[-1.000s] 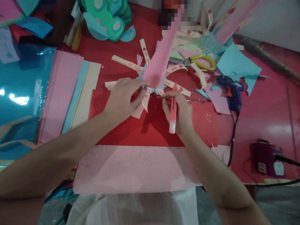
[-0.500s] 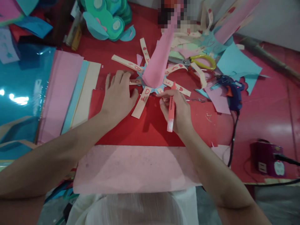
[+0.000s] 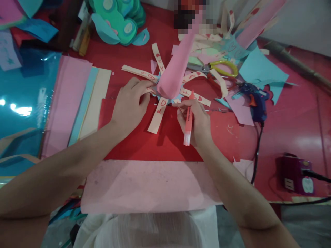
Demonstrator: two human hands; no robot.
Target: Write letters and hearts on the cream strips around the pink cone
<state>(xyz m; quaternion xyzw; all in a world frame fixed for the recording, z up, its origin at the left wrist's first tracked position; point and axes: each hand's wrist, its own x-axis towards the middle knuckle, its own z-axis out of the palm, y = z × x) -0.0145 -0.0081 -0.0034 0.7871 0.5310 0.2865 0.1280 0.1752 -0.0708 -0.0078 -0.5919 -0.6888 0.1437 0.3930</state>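
A pink paper cone [image 3: 173,70] stands on a light-blue paper base, with cream paper strips lettered in red fanning out around it. My left hand [image 3: 131,103] is closed on a short-looking cream strip [image 3: 150,90] at the cone's left side; its fingers cover most of that strip. My right hand [image 3: 198,119] holds a red marker [image 3: 189,122] upright-slanted between its fingers, and its fingertips touch the base's front right edge. The strip marked D [image 3: 157,115] points toward me over a red sheet [image 3: 152,148].
Yellow-handled scissors [image 3: 223,68] and a blue glue gun [image 3: 256,100] with a cable lie to the right. A purple power box [image 3: 297,175] sits near the front edge. Stacked pink paper [image 3: 68,100] lies left; green cut-outs [image 3: 117,20] lie behind.
My left fingers have curled in onto the left strip. The cone's strips have shifted slightly, the D strip swinging a little right. My right hand has barely moved.
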